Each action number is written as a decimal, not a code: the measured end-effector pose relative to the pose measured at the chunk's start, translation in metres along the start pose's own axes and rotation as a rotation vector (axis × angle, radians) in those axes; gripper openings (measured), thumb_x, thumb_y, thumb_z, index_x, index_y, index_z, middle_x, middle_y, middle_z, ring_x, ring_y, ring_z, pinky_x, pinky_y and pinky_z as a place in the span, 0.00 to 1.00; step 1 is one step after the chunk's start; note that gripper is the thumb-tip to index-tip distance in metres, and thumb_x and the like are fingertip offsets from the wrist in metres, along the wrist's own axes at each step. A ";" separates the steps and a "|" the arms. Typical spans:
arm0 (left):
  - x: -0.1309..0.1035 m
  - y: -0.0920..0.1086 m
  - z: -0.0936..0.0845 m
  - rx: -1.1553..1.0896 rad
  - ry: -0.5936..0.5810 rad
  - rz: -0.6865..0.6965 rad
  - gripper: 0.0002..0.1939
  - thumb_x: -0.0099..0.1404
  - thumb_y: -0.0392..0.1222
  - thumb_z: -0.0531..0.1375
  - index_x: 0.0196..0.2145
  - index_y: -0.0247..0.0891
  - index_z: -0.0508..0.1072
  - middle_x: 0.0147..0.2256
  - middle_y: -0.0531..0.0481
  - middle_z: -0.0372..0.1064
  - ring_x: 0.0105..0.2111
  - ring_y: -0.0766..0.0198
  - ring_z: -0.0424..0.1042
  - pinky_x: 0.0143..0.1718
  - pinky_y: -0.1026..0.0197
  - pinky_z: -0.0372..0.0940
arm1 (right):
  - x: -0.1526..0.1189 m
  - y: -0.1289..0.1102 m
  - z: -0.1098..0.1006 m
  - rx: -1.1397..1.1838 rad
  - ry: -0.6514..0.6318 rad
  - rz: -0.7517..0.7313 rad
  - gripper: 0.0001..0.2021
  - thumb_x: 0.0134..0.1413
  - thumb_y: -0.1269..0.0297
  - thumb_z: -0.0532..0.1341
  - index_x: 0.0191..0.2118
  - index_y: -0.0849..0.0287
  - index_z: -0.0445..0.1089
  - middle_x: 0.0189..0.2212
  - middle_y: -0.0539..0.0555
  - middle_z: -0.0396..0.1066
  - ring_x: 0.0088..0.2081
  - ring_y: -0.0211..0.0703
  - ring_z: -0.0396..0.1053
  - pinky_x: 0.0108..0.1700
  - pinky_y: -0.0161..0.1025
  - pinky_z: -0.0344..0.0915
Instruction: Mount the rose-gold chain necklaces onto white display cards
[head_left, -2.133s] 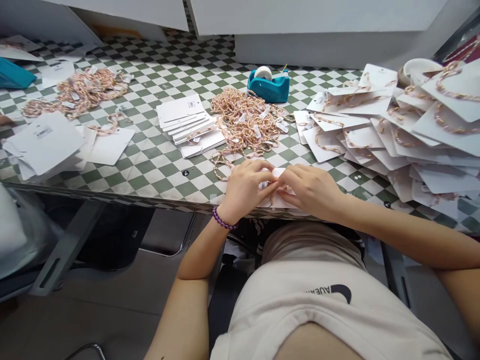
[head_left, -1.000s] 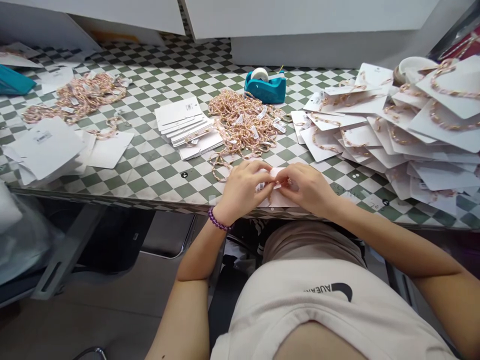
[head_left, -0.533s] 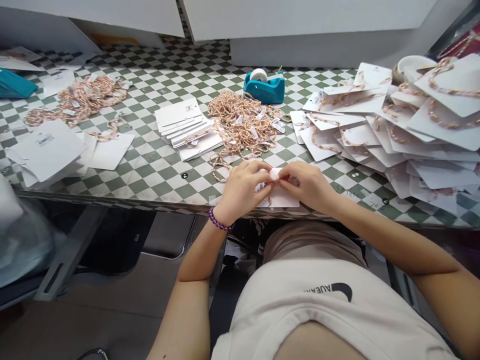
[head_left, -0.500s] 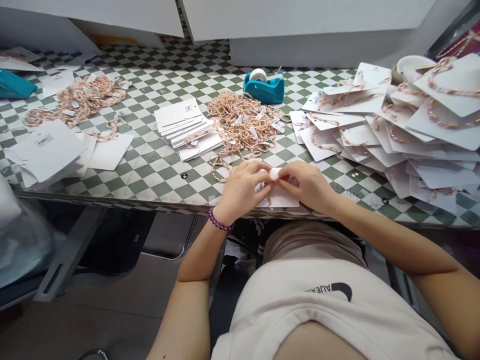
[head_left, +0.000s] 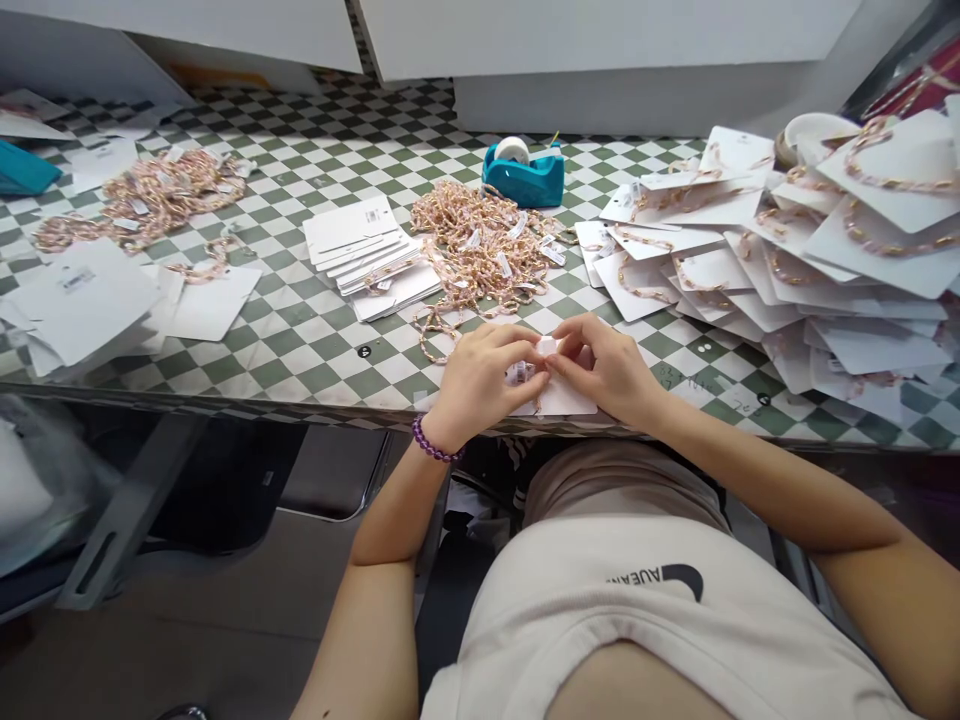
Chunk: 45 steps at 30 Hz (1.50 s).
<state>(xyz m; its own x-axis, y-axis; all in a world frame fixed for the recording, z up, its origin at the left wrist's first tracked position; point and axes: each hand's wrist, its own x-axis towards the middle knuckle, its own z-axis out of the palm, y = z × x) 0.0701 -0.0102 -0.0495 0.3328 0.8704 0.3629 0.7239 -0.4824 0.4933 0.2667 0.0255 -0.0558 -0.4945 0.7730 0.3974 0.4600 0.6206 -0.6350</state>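
So here's the table (head_left: 307, 350), checkered green and white, running right across in front of the person. Over on the right, a big heap of carded strands (head_left: 832, 260) spreads over it, cards overlapping at all angles. Now the hands: the left hand (head_left: 480, 378) and the right hand (head_left: 616, 372) come together near the front edge, just this side of the bead pile (head_left: 487, 240). Left of that pile sits the card stack (head_left: 361, 245), slightly fanned, and beyond the pile is the teal tape dispenser (head_left: 525, 180). Down to the white card (head_left: 570, 397), lying under the hands by the table's edge; both hands' fingers are pinched at its top, though they cover the exact grip. A bit of beaded strand (head_left: 537, 403) shows on it. And purple beads (head_left: 435, 443) circle the left wrist.
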 end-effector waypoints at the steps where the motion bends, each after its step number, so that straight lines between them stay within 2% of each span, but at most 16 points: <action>1: 0.000 0.000 0.000 0.001 0.002 -0.002 0.04 0.65 0.43 0.63 0.34 0.41 0.77 0.47 0.51 0.76 0.46 0.56 0.72 0.47 0.54 0.64 | 0.000 -0.001 0.000 0.041 -0.017 0.053 0.09 0.57 0.63 0.62 0.42 0.58 0.64 0.27 0.48 0.72 0.26 0.35 0.65 0.30 0.33 0.61; 5: 0.000 0.002 0.001 0.001 0.012 -0.026 0.04 0.65 0.42 0.63 0.34 0.40 0.77 0.46 0.50 0.76 0.46 0.57 0.72 0.47 0.54 0.65 | 0.003 -0.004 -0.001 0.093 -0.034 0.158 0.11 0.54 0.60 0.63 0.37 0.57 0.61 0.26 0.48 0.71 0.24 0.34 0.63 0.28 0.32 0.60; 10: 0.000 0.004 0.001 -0.002 0.023 -0.030 0.03 0.64 0.40 0.63 0.33 0.39 0.77 0.45 0.49 0.77 0.45 0.57 0.73 0.48 0.55 0.66 | 0.005 -0.005 -0.001 0.048 -0.048 0.144 0.07 0.53 0.63 0.61 0.32 0.58 0.63 0.26 0.50 0.69 0.26 0.35 0.63 0.29 0.33 0.59; 14: -0.001 0.004 0.000 -0.006 0.033 -0.024 0.04 0.64 0.41 0.63 0.33 0.39 0.77 0.45 0.49 0.77 0.45 0.57 0.73 0.47 0.55 0.67 | 0.005 -0.001 0.000 -0.078 -0.039 0.032 0.04 0.55 0.66 0.61 0.31 0.60 0.70 0.26 0.51 0.69 0.30 0.38 0.63 0.33 0.35 0.60; 18: -0.002 0.003 0.001 -0.014 0.050 -0.026 0.05 0.65 0.41 0.64 0.33 0.39 0.78 0.45 0.49 0.78 0.45 0.57 0.74 0.47 0.55 0.67 | 0.003 0.004 0.001 -0.204 -0.004 -0.083 0.10 0.60 0.63 0.60 0.31 0.58 0.76 0.27 0.54 0.67 0.33 0.41 0.63 0.39 0.38 0.62; 21: -0.002 0.003 0.002 -0.013 0.052 -0.030 0.05 0.64 0.42 0.64 0.33 0.40 0.78 0.45 0.49 0.78 0.45 0.57 0.74 0.47 0.55 0.68 | 0.001 0.004 -0.001 -0.250 0.012 -0.115 0.12 0.62 0.60 0.60 0.32 0.57 0.78 0.28 0.55 0.68 0.34 0.42 0.63 0.38 0.39 0.63; 25: -0.001 0.003 0.002 -0.026 0.065 -0.034 0.06 0.65 0.43 0.64 0.33 0.40 0.79 0.44 0.49 0.78 0.44 0.57 0.74 0.46 0.54 0.68 | -0.004 0.001 -0.006 -0.312 0.065 -0.218 0.11 0.64 0.59 0.59 0.39 0.56 0.79 0.30 0.55 0.70 0.35 0.42 0.63 0.39 0.39 0.66; 28: -0.002 0.003 0.003 -0.019 0.074 -0.025 0.06 0.65 0.43 0.64 0.33 0.40 0.79 0.44 0.49 0.78 0.44 0.57 0.74 0.46 0.54 0.68 | -0.009 0.000 -0.008 -0.357 0.070 -0.281 0.10 0.62 0.59 0.61 0.37 0.54 0.79 0.32 0.55 0.71 0.37 0.43 0.63 0.42 0.40 0.66; 31: -0.002 0.002 0.004 -0.011 0.079 -0.016 0.06 0.65 0.43 0.64 0.33 0.41 0.80 0.44 0.49 0.78 0.43 0.57 0.74 0.46 0.54 0.68 | -0.009 0.000 -0.011 -0.376 0.031 -0.281 0.10 0.63 0.57 0.61 0.38 0.53 0.79 0.34 0.55 0.72 0.38 0.44 0.62 0.43 0.41 0.65; 38: -0.001 -0.001 0.004 -0.026 0.071 0.006 0.07 0.67 0.43 0.62 0.33 0.41 0.80 0.44 0.50 0.78 0.43 0.58 0.74 0.46 0.54 0.68 | 0.003 -0.010 -0.020 -0.547 -0.168 -0.277 0.13 0.64 0.57 0.59 0.35 0.55 0.79 0.38 0.56 0.74 0.45 0.49 0.62 0.46 0.45 0.58; 45: 0.000 -0.001 0.004 -0.023 0.065 -0.001 0.07 0.66 0.44 0.62 0.34 0.42 0.80 0.44 0.50 0.78 0.44 0.57 0.74 0.47 0.54 0.67 | -0.004 -0.019 -0.014 -0.704 -0.172 -0.234 0.14 0.67 0.59 0.55 0.44 0.57 0.77 0.47 0.62 0.71 0.53 0.56 0.58 0.53 0.53 0.53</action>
<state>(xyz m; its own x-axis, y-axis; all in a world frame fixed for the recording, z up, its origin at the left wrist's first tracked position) 0.0715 -0.0095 -0.0528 0.2917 0.8628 0.4129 0.7100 -0.4846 0.5109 0.2699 0.0122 -0.0363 -0.7187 0.6153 0.3239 0.6621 0.7479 0.0484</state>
